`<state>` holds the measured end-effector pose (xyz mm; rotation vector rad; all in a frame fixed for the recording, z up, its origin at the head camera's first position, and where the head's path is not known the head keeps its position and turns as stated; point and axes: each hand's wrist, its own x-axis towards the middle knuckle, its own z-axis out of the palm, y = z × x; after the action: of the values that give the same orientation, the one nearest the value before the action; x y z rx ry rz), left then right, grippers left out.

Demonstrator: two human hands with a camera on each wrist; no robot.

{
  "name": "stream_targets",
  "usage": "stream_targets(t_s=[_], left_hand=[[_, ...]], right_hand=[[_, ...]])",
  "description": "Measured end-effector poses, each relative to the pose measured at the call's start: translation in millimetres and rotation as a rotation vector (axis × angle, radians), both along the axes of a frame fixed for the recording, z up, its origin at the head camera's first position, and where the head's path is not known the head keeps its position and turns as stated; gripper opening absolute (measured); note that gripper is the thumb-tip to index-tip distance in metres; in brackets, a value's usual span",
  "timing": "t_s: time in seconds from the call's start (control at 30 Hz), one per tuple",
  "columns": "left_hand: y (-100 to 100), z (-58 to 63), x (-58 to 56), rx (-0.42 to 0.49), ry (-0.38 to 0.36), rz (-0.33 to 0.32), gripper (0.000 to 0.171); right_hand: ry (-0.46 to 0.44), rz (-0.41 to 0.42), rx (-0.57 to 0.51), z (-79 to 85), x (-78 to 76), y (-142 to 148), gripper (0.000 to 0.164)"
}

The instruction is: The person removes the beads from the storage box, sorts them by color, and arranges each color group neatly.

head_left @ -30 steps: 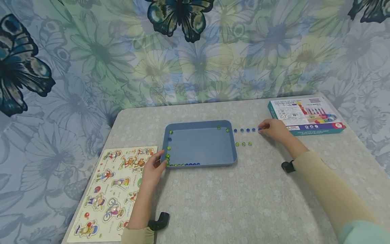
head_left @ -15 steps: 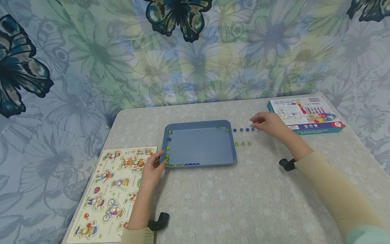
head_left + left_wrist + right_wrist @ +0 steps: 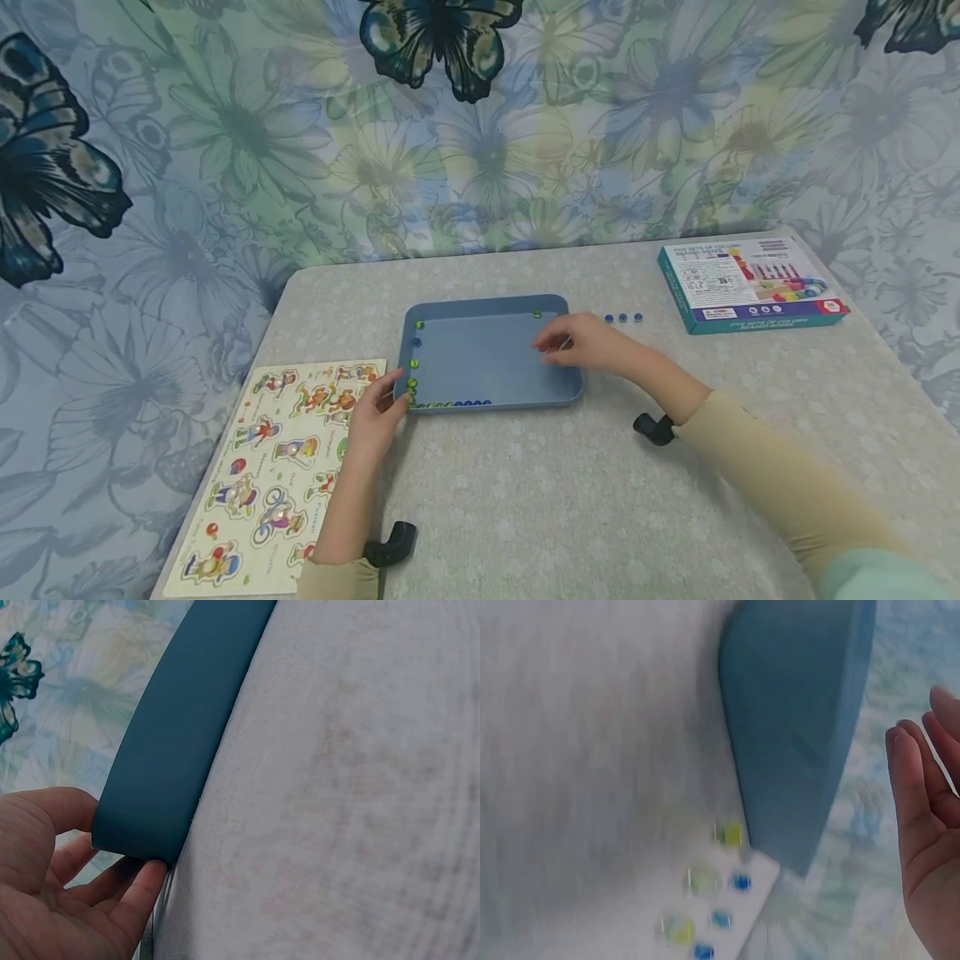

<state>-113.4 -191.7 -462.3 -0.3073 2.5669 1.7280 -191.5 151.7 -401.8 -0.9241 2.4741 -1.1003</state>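
Note:
My left hand (image 3: 377,421) grips the near left corner of the blue tray (image 3: 480,307); in the left wrist view its fingers bend around the tray's end (image 3: 161,765). My right hand (image 3: 581,342) hovers over the tray's right part, thumb and fingertips apart, and no bead shows between them. Green beads (image 3: 415,363) and a blue bead (image 3: 417,342) lie along the tray's left side, and a row of blue beads (image 3: 472,403) lies along its near side. Right of the tray, blue beads (image 3: 622,318) are lined up on the table; the green beads (image 3: 703,880) beside them show in the right wrist view.
A picture puzzle board (image 3: 277,475) lies at the left, partly under my left forearm. At the back right sits a cardboard box (image 3: 753,283) with printed toys on it. The patterned cloth (image 3: 487,167) hangs behind the table (image 3: 540,500).
My right hand has moved left, from the end of the blue bead row to over the tray, and now covers part of the bead rows. My left hand stays on the tray's corner.

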Motion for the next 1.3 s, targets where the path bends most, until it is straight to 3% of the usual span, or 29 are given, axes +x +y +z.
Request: stream_targets(t_s=[0.37,0.57,1.0,1.3], left_hand=[[1,1.0,-0.7,-0.004,0.001,-0.003,0.043],[2,0.6,-1.4,-0.01,0.001,-0.009,0.044],[1,2.4,-1.6,-0.02,-0.017,0.009,0.043],[0,1.2,-1.6,-0.012,-0.013,-0.006,0.043]], right_hand=[[-0.01,0.187,0.051,-32.1,9.0,-58,0.023],[0.016,0.189,0.145,-40.1,6.7,-80,0.018],[0.135,0.204,0.206,-40.5,8.1,-95,0.012],[0.03,0.165,0.08,-38.8,4.4,-79,0.014]])
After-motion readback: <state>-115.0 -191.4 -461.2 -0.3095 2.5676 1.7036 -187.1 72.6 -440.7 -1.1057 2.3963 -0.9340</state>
